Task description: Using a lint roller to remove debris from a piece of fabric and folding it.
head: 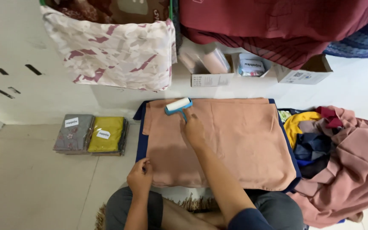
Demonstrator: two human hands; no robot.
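Note:
A salmon-pink cloth (pixel 235 145) lies spread flat on a dark blue mat (pixel 141 147) on the floor in front of me. My right hand (pixel 194 130) grips the blue handle of a lint roller (pixel 178 106), whose white roll rests on the far left part of the cloth. My left hand (pixel 139 178) presses down on the cloth's near left corner, fingers curled on the fabric.
Two packaged folded cloths, grey (pixel 74 133) and yellow (pixel 106 135), lie on the floor to the left. A heap of mixed fabrics (pixel 341 162) sits at the right. Cardboard boxes (pixel 211 70) stand against the wall, with patterned cloths (pixel 111 47) hanging above.

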